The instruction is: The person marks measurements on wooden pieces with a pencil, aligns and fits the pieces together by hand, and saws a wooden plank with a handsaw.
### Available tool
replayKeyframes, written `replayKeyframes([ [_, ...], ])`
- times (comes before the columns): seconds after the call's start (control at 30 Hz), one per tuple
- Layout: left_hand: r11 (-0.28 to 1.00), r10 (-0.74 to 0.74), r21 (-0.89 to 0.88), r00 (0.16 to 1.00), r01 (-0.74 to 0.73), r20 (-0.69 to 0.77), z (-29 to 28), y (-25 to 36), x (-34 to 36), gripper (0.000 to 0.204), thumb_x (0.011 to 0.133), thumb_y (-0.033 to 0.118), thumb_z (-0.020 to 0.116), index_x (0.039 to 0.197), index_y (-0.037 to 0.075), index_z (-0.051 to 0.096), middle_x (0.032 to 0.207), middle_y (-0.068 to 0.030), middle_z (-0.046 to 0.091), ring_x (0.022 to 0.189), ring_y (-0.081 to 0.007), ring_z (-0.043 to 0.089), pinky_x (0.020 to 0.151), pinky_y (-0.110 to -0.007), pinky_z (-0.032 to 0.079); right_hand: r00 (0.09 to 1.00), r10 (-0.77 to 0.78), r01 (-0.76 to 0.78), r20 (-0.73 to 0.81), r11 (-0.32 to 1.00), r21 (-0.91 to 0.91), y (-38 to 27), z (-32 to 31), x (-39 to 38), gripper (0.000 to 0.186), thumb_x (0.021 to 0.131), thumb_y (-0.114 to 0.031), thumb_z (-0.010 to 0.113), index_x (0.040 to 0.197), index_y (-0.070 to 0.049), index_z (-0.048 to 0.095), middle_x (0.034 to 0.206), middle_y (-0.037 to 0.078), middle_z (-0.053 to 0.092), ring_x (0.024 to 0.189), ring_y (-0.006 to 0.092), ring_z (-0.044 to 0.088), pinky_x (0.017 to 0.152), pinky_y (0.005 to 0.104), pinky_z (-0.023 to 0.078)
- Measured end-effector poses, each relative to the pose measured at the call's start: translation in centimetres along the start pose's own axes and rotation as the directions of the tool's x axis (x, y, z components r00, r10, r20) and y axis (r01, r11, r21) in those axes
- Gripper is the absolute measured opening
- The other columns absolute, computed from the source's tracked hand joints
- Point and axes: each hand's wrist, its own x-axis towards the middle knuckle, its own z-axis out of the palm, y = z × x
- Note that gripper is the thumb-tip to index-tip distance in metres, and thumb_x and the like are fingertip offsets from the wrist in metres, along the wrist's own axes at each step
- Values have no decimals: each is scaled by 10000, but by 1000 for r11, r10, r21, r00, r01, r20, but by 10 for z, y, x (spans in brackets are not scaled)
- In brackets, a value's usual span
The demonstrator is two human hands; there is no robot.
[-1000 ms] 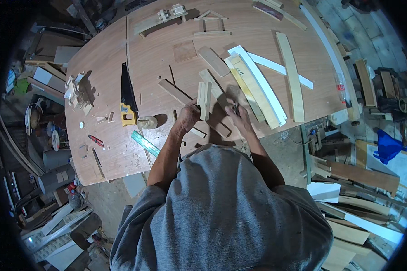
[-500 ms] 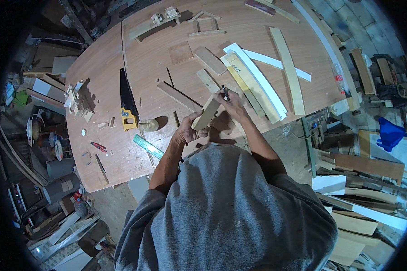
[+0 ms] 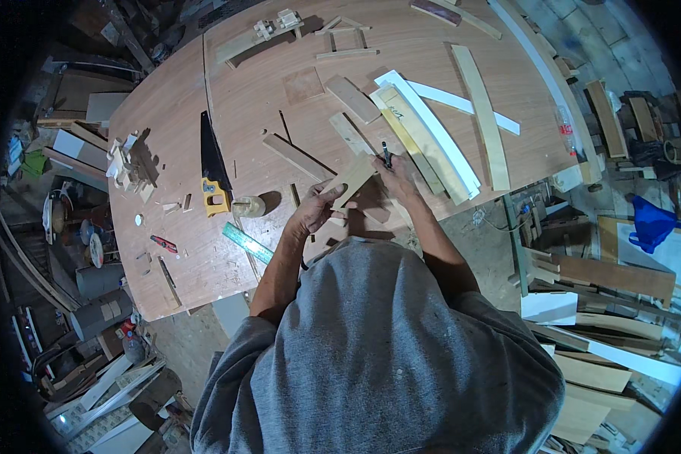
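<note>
A short wooden board [image 3: 353,180] is held above the near part of the table, slanting up to the right. My left hand [image 3: 315,210] is closed round its lower left end, thumb on the upper face. At the board's far right end, my right hand [image 3: 396,179] grips a dark pen or marker [image 3: 387,153], which stands nearly upright between the fingers. Whether the right fingers also touch the board is hard to make out. Just beyond the board lie a flat wood piece [image 3: 349,132] and a longer wood strip [image 3: 299,157].
On the table [image 3: 250,98] lie a handsaw [image 3: 215,198] with a yellow handle, a jar [image 3: 248,206], a green ruler [image 3: 247,242] and red pliers [image 3: 163,244]. White and yellowish boards [image 3: 424,136] are stacked at right. Timber [image 3: 605,280] leans beyond the table's right side.
The board has turned, showing more of its broad, lighter face. My right hand has shifted slightly right and nearer to me with the pen; my left hand still holds the lower end.
</note>
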Motion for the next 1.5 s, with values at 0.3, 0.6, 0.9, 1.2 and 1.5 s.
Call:
replayKeyframes([
  [0.3,990,142,17,965,-141,-219,-16,-12,7,331,886,98,681,1185,41,551,1048,-100,661,868,-233,695,630,-302,571,996,90,-89,-3,986,140,45,12,4,411,902,-385,657,934,24,652,728,22,527,641,129,454,580,325,425],
  [0.6,973,203,-29,911,-229,-359,-30,-21,12,304,871,95,702,1145,63,574,973,-85,681,811,-176,668,680,-295,535,998,-36,23,59,978,206,54,11,-3,283,885,-220,685,1100,-42,643,740,-47,512,632,66,442,530,248,369],
  [0.9,935,313,-17,848,-354,-429,-33,-34,9,305,849,94,728,1107,61,570,941,-56,675,799,-139,645,683,-292,530,960,-206,184,191,975,124,36,16,-11,418,783,-247,773,1093,-29,596,953,82,618,881,171,580,791,311,478],
  [1.2,974,225,89,831,-210,-508,-27,-38,14,309,829,179,759,1084,129,592,936,5,653,831,-152,612,773,-363,471,988,-118,126,96,989,-78,60,26,-25,399,780,-358,777,841,-28,560,786,61,574,739,160,524,682,337,452],
  [1.5,975,221,119,849,-186,-480,-21,-46,12,309,847,221,743,1112,145,603,961,-6,662,845,-145,611,696,-336,480,993,-112,112,-19,994,-9,75,7,-31,320,880,-335,683,899,-16,656,746,11,588,694,121,535,641,304,452],
])
